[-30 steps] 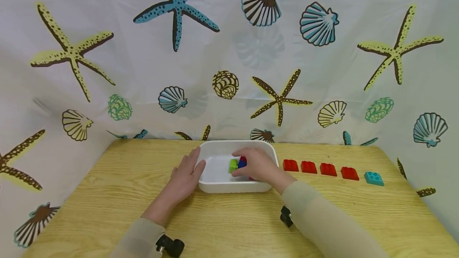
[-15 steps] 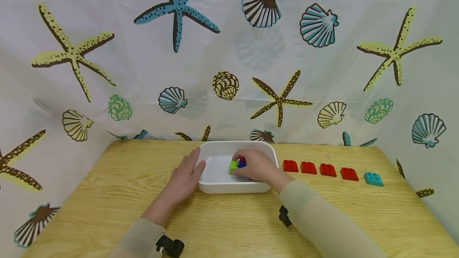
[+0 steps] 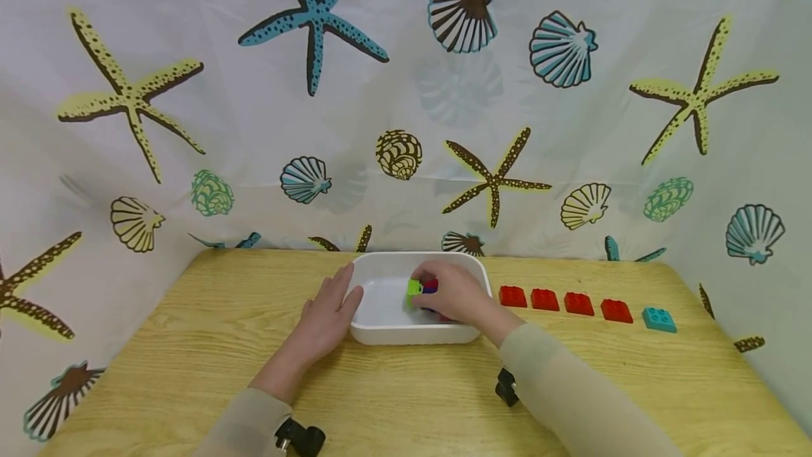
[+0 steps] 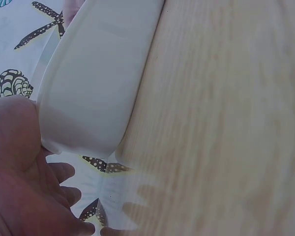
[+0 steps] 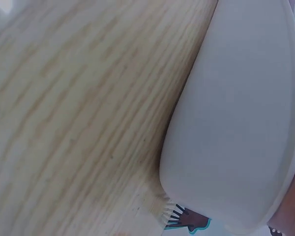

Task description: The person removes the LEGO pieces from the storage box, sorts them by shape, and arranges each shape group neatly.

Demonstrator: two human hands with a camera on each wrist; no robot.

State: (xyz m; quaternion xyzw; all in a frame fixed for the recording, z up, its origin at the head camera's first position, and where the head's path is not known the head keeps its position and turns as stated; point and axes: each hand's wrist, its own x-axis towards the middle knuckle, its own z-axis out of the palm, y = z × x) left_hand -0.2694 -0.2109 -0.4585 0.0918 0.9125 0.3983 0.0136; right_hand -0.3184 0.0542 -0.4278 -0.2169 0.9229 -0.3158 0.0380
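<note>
In the head view a white plastic bin point(image 3: 412, 335) stands on the table. Reaching inside it, my right hand point(image 3: 455, 293) pinches a lime green toy brick point(image 3: 413, 288) between thumb and fingertips. Beside that brick, blue and red bricks point(image 3: 431, 286) show, partly covered by the hand. My left hand point(image 3: 326, 310) rests against the bin's left end, fingers extended; the left wrist view shows the palm point(image 4: 12, 162) at the bin wall point(image 4: 93, 83). From the right wrist, the bin's outer wall point(image 5: 236, 108) hides the fingers and bricks.
Right of the bin, several red bricks point(image 3: 544, 299) lie in a row on the wood-grain table point(image 3: 406, 400), ending with a turquoise brick point(image 3: 660, 319). A curtain with starfish and shells point(image 3: 355, 125) encloses the back and sides.
My right hand's fingers have closed in on the lime green brick, which has risen slightly and tilted inside the bin. The left hand has stayed at the bin's left end.
</note>
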